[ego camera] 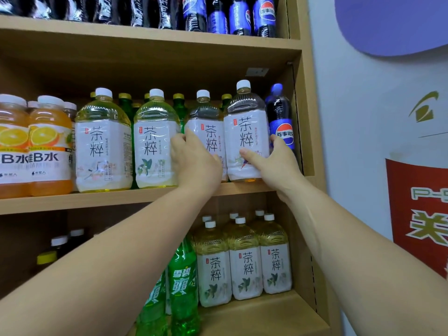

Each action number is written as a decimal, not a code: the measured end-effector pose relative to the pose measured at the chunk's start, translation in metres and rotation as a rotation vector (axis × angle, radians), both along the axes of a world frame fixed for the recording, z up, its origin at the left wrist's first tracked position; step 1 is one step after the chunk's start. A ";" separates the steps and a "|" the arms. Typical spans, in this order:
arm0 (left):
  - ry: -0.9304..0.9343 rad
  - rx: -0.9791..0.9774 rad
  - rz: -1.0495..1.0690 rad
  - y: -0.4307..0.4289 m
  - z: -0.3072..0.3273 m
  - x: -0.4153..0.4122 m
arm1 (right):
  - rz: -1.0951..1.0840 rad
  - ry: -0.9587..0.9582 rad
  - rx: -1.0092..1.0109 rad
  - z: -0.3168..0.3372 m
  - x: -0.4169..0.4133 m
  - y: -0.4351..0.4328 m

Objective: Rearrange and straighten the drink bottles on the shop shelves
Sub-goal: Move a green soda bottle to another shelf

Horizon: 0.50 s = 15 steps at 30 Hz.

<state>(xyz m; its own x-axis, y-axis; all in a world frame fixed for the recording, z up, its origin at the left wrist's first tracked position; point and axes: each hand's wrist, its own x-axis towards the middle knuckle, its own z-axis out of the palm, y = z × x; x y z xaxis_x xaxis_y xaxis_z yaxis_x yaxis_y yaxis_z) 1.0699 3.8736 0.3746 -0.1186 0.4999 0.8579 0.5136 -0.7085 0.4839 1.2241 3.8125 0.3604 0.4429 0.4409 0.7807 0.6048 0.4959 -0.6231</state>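
Note:
On the middle shelf [145, 197] stand several large tea bottles with white labels and white caps. My left hand [194, 161] wraps round the lower part of the third tea bottle [208, 122], hiding much of its label. My right hand [274, 163] grips the rightmost tea bottle [244, 127] from the right, thumb across the label's lower front. That bottle stands a little higher in view than its neighbours. A blue cola bottle [281, 117] stands just right of it, against the shelf wall.
Orange drink bottles [48, 146] fill the middle shelf's left end; green bottles [179, 105] stand behind the tea. Dark and blue cola bottles [240, 18] line the top shelf. Below stand smaller tea bottles [244, 263] and green soda bottles [184, 287]. A wall with posters lies right.

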 end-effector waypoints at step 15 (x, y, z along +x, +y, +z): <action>0.035 0.039 -0.089 0.006 -0.009 0.001 | 0.053 -0.046 0.094 -0.023 0.010 -0.043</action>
